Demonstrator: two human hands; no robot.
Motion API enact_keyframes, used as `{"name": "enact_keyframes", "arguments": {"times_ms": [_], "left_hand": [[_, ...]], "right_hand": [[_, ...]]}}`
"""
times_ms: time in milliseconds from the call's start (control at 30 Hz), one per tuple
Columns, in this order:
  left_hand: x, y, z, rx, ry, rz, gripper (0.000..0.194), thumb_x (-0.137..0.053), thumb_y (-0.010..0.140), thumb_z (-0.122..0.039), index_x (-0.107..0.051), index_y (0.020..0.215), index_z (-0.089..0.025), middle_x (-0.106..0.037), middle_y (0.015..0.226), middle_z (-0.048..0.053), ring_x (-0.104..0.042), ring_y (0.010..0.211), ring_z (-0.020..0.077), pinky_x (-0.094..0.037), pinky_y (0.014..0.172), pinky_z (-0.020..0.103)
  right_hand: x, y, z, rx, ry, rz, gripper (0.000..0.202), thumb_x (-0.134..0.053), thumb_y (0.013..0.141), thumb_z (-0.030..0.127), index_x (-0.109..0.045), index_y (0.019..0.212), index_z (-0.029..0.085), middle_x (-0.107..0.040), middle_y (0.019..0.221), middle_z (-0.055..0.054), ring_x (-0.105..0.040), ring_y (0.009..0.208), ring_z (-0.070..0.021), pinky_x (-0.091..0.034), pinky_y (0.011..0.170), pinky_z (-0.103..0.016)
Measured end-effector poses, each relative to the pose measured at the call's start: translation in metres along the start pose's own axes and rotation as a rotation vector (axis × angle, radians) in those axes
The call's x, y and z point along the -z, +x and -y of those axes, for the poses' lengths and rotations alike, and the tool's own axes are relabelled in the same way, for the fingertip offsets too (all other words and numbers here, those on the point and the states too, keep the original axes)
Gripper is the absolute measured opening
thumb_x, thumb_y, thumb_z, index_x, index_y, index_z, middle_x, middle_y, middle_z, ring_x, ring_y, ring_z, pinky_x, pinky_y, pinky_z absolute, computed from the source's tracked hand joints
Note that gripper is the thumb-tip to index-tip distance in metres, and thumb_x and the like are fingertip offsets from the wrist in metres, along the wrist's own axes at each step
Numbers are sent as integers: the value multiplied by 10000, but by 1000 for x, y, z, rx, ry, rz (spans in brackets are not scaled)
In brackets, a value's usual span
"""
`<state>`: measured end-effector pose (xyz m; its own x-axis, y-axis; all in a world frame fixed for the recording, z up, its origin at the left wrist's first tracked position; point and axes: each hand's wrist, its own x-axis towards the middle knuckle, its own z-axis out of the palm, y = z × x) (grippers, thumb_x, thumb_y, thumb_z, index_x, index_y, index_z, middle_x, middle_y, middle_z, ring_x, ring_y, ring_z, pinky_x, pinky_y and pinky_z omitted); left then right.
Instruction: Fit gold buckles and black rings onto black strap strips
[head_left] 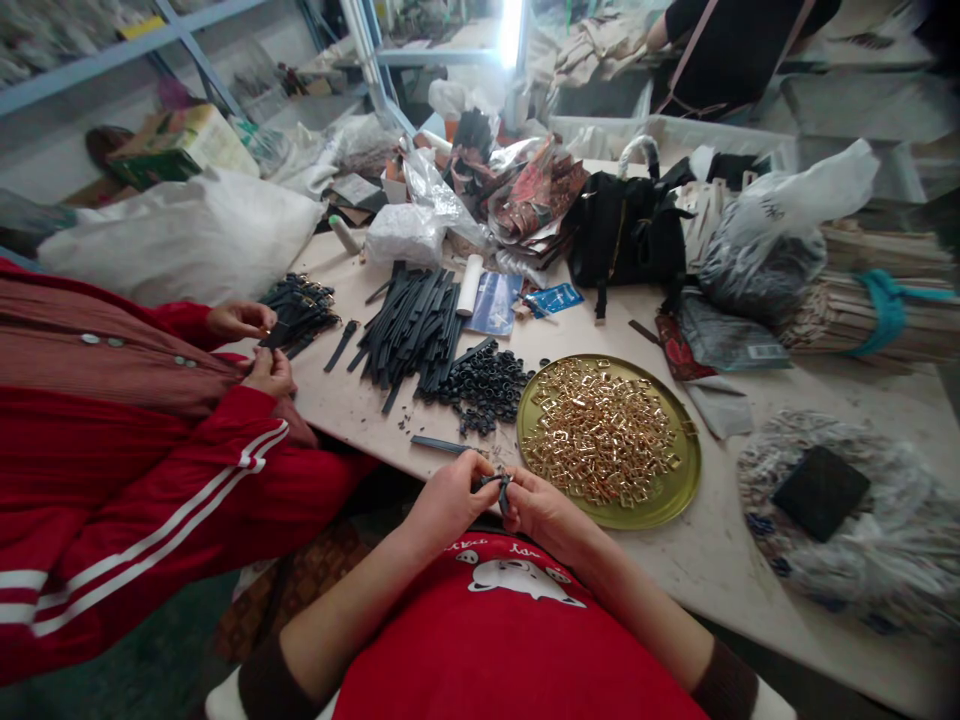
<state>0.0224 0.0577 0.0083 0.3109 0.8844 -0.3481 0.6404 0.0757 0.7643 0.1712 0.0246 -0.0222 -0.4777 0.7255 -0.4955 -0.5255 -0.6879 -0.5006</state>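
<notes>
At the table's front edge my left hand (452,492) and my right hand (541,508) meet, fingers pinched around a dark strap (493,484). The strap bends into a loop between them; whether a buckle sits on it is too small to tell. Just beyond my left hand lies a single dark strap (439,444). A round gold tray (686,480) heaped with gold buckles (604,430) stands beside my right hand. Further off are a pile of small black loops (491,390) and a stack of dark straps (416,325).
To the left, a co-worker's hands (268,375) hold a strap near a heap of buckled straps (300,310). A white roll (470,285), a black bag (626,230) and plastic-wrapped material (525,195) fill the back. A plastic bundle (900,520) lies at right.
</notes>
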Motion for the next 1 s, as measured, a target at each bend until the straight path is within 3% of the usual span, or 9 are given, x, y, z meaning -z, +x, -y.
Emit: {"name": "enact_keyframes", "arguments": {"times_ms": [100, 267, 400, 500, 667, 867, 1000], "left_hand": [[5, -2, 1, 0, -17, 2, 192, -534, 738, -329, -584, 838, -173, -634, 796, 31, -561, 732, 161, -416, 673, 251], [18, -3, 5, 76, -296, 168, 266, -521, 749, -338, -600, 910, -142, -629, 772, 25, -538, 654, 129, -412, 600, 229], [27, 7, 7, 136, -503, 262, 272, -530, 731, -272, -593, 947, -118, -627, 806, 38, -538, 644, 110, -425, 620, 230], [30, 17, 8, 212, -545, 322, 267, -531, 702, -210, -601, 940, -110, -630, 772, 36, -550, 649, 115, -434, 641, 239], [38, 32, 14, 264, -494, 315, 291, -541, 677, -200, -605, 941, -95, -640, 804, 48, -568, 701, 140, -437, 655, 242], [57, 51, 21, 334, -603, 438, 358, -452, 712, -143, -547, 1054, -95, -626, 854, 40, -574, 697, 117, -434, 652, 215], [57, 57, 27, 331, -473, 410, 332, -470, 710, -171, -577, 1014, -95, -615, 758, 20, -536, 626, 110, -400, 579, 197]], "right_hand": [[0, 5, -1, 52, -53, -65, 305, -715, 608, 348, -468, 688, 187, -489, 610, 49, -420, 512, -69, -322, 484, -191], [2, 21, 0, 243, -271, -232, 317, -652, 667, 389, -409, 625, 190, -468, 552, 52, -426, 516, -84, -339, 524, -221], [-2, 33, 5, 360, -427, -346, 300, -621, 685, 407, -399, 751, 217, -451, 565, 76, -437, 477, -89, -339, 484, -223], [-6, 39, 6, 310, -613, -275, 248, -543, 745, 402, -431, 867, 218, -430, 574, 72, -397, 452, -88, -301, 439, -215], [-9, 52, 6, 364, -1005, -277, 147, -433, 823, 343, -464, 794, 203, -478, 639, 21, -434, 575, -123, -338, 536, -248], [-14, 71, 12, 296, -1063, -282, 144, -382, 855, 341, -445, 850, 212, -499, 666, 15, -461, 609, -137, -355, 560, -253], [-13, 73, 10, 254, -1122, -232, 139, -370, 859, 328, -439, 846, 207, -489, 656, 17, -455, 603, -136, -348, 567, -255]]}}
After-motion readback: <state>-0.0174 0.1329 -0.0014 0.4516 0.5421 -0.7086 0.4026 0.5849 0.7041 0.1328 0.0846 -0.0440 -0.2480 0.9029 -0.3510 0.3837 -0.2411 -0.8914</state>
